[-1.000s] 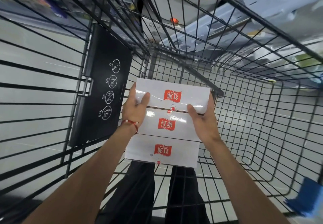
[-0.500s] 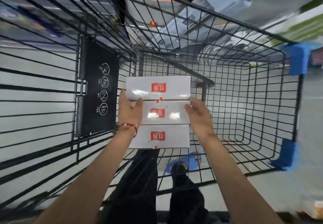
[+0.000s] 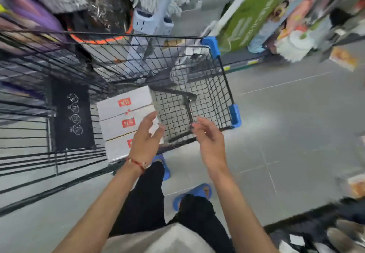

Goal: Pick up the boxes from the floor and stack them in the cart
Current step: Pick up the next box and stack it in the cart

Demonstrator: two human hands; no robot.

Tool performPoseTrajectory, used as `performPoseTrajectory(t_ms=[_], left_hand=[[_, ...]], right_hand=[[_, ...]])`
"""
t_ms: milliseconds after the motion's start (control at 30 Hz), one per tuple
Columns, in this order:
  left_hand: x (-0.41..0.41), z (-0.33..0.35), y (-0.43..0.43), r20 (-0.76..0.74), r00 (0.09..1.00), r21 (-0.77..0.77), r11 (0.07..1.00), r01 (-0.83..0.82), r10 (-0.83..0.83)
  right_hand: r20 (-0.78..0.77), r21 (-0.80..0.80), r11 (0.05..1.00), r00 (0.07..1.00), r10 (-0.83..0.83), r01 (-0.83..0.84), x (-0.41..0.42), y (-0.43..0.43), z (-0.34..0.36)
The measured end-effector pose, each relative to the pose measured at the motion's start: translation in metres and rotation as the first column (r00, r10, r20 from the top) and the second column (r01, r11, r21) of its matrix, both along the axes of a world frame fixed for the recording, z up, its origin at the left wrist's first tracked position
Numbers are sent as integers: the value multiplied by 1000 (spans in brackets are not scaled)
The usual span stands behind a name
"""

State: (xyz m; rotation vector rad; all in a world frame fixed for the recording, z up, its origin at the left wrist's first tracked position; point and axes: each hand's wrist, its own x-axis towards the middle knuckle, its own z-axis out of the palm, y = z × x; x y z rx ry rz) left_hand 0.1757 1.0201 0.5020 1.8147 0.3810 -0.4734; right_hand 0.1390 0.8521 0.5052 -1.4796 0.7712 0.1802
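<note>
A shop aisle with a grey tiled floor (image 3: 286, 114) and blurred shelves of goods behind it; the cart (image 3: 118, 34) stands on the left. The left hand (image 3: 146, 140) hangs over the cart's near edge, fingers loosely spread, holding nothing. The right hand (image 3: 209, 146) is just beside it, toward the cart's right side, also slack and empty. Inside the cart, next to its black flap (image 3: 71, 114), three white boxes (image 3: 122, 118) lie side by side, long axes running across the cart. The left hand is nearer and partly covers the closest box; I cannot tell if it touches. Any further box would lie on the floor right of the cart, so the right hand looks better placed to lead. A blurred packet (image 3: 355, 185) there may be one.
</note>
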Motion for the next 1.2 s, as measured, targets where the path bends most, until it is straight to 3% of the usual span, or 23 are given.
performPoseTrajectory(t_ms=[200, 567, 1000, 1200], left_hand=[[-53, 43, -92, 153, 951, -5, 962, 272, -268], [-101, 81, -258, 203, 793, -48, 803, 593, -574], [-48, 78, -473, 128, 535, -144, 518, 843, -835], [-12, 95, -569, 128, 356, -129, 341, 931, -925]], right_hand=[[75, -6, 987, 984, -162, 163, -80, -76, 35], [46, 58, 848, 847, -529, 526, -189, -202, 65], [60, 31, 618, 616, -786, 786, -168, -364, 71], [56, 34, 495, 493, -868, 868, -133, -434, 86]])
